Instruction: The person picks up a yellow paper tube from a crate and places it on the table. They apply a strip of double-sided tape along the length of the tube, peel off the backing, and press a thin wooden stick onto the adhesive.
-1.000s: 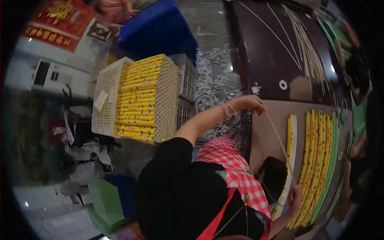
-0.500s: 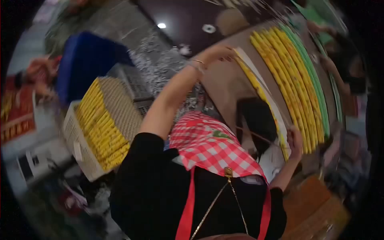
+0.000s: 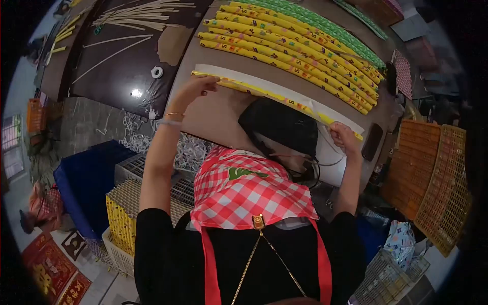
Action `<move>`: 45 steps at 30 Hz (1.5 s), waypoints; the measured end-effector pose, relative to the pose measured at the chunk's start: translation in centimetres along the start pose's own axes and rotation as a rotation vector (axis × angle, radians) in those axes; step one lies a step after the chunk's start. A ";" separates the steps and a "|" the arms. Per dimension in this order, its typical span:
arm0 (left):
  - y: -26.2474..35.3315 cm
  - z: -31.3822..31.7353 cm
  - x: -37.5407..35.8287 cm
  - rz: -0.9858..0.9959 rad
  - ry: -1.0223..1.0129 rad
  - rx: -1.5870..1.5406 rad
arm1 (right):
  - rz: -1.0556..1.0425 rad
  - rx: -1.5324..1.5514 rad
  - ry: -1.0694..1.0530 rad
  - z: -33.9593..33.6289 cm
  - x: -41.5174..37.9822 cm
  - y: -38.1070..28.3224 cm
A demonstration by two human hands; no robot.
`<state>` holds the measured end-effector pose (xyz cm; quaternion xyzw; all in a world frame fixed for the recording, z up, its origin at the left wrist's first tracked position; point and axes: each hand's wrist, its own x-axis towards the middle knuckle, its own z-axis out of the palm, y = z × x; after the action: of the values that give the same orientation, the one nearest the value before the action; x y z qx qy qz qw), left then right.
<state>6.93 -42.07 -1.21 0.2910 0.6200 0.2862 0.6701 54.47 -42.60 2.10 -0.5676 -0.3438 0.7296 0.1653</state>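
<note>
A long yellow printed strip with a white edge (image 3: 274,95) lies across the brown table (image 3: 213,113) in front of me. My left hand (image 3: 202,85) has its fingers bent over the strip's left end. At the far end, my right hand (image 3: 344,136) is closed on the right tip, knuckles up. Beyond the strip rest several yellow printed rolls (image 3: 290,56), side by side, with green printed rolls (image 3: 325,31) behind them. Between my body and the strip sits a black object (image 3: 279,122) with a cable running from it.
A roll of white tape (image 3: 157,72) and thin pale sticks (image 3: 137,18) lie on the dark table at left. White curled scraps (image 3: 147,140) cover the floor below. A crate of yellow rolls (image 3: 119,218) and a blue bin (image 3: 91,170) stand left; orange crates (image 3: 412,162) lean at right.
My view has turned, so the strip now runs across the view instead of steeply down it. Both hands remain at its two ends.
</note>
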 end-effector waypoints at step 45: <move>-2.5 -4.4 -8.8 0.298 -0.030 -0.040 | -0.373 -0.459 0.248 8.1 -4.1 0.6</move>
<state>2.06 -50.09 2.49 0.3707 0.5541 0.3903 0.6350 48.14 -48.17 5.54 -0.6020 -0.5748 0.5153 0.2042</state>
